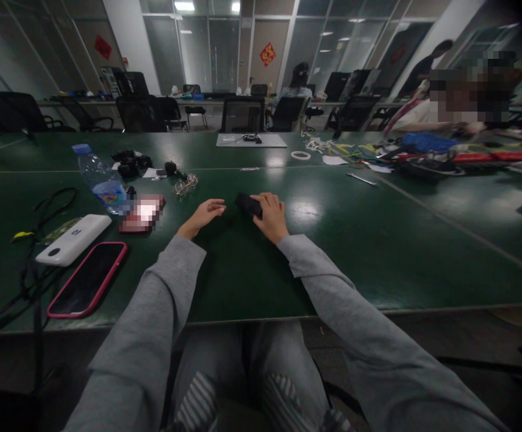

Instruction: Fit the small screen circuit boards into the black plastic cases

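"Lump (247,204) near the middle of the green table (378,264), is it heavy?"

"Looks light, maybe soft."

"Which hand has it?"

"The right hand (270,216) grips its right end. The left hand (206,216) is empty, fingers loose, to its left."

"Best hold?"

"Round the middle, not too hard."
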A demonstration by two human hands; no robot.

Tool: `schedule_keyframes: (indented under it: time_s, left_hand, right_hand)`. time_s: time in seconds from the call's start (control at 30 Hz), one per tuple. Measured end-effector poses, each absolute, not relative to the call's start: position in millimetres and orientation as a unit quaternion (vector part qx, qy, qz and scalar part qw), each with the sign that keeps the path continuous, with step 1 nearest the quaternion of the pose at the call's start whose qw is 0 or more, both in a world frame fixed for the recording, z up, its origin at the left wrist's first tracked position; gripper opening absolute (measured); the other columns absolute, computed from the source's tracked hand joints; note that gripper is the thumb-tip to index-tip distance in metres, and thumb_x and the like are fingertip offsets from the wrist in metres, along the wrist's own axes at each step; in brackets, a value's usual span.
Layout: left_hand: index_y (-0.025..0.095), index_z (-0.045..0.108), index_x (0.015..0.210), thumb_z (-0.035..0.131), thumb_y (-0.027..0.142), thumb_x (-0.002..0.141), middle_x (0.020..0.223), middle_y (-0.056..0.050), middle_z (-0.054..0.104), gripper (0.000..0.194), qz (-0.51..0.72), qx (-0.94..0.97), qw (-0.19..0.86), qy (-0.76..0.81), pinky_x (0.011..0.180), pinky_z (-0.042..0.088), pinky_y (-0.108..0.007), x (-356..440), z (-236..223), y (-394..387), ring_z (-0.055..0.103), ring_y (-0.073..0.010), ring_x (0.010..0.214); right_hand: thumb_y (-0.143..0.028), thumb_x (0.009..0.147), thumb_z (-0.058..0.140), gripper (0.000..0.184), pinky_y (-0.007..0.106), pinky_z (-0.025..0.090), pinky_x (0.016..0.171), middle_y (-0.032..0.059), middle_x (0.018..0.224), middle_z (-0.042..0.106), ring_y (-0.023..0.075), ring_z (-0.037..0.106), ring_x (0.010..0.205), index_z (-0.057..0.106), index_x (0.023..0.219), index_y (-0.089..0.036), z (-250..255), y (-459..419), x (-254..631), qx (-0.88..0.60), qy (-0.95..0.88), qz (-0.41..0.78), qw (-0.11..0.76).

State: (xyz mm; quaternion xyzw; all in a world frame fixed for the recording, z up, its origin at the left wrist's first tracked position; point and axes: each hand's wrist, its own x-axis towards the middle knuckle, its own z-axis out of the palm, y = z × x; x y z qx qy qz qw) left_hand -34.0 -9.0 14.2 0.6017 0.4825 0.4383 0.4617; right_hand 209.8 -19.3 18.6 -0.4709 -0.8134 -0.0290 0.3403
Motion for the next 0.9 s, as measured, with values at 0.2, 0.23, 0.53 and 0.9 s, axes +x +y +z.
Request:
schedule_keyframes:
  time_s: [0.2, 0.23, 0.53, 0.9]
  left_hand:
    - [0.009, 0.059, 0.120, 0.062, 0.019, 0.084, 0.122, -0.015, 0.063, 0.037, 0.453, 0.603, 0.420, 0.505, 0.099, 0.045, -0.035, -32.7, 6.4, -2.0, 0.061, -0.0161, 0.105]
    - [0.009, 0.059, 0.120, 0.061, 0.020, 0.084, 0.122, -0.015, 0.062, 0.037, 0.456, 0.600, 0.415, 0.509, 0.099, 0.045, -0.035, -32.6, 4.8, -0.7, 0.060, -0.0164, 0.105]
    - [0.013, 0.060, 0.120, 0.057, 0.021, 0.086, 0.119, -0.012, 0.064, 0.035, 0.461, 0.597, 0.403, 0.519, 0.096, 0.046, -0.035, -31.4, 3.1, -0.3, 0.061, -0.0153, 0.098]
    - [0.010, 0.057, 0.121, 0.052, 0.019, 0.091, 0.120, -0.013, 0.063, 0.033, 0.431, 0.603, 0.394, 0.544, 0.091, 0.046, -0.031, -24.4, 18.4, -9.3, 0.060, -0.0121, 0.084]
  right_hand:
    - [-0.010, 0.082, 0.053, 0.064, 0.047, 0.032, 0.106, 0.0123, 0.141, 0.043, 0.0303, 0.037, 0.132, 0.036, 0.144, -0.020, 21.6, -34.5, 195.4, -0.384, -0.887, -0.074, 0.244]
    - [-0.014, 0.085, 0.054, 0.062, 0.047, 0.032, 0.107, 0.0127, 0.141, 0.043, 0.0303, 0.036, 0.133, 0.036, 0.144, -0.019, 21.6, -36.1, 193.7, -0.375, -0.892, -0.075, 0.240]
    - [-0.055, 0.090, 0.055, 0.064, 0.050, 0.036, 0.108, 0.0139, 0.142, 0.039, 0.0319, 0.034, 0.135, 0.039, 0.144, -0.024, 13.1, -36.9, 189.7, -0.386, -0.874, -0.014, 0.293]
    - [-0.036, 0.086, 0.059, 0.077, 0.053, 0.048, 0.103, 0.0167, 0.143, 0.046, 0.0323, 0.051, 0.128, 0.024, 0.152, -0.017, -0.8, -27.1, 189.4, -0.422, -0.847, 0.109, 0.303]
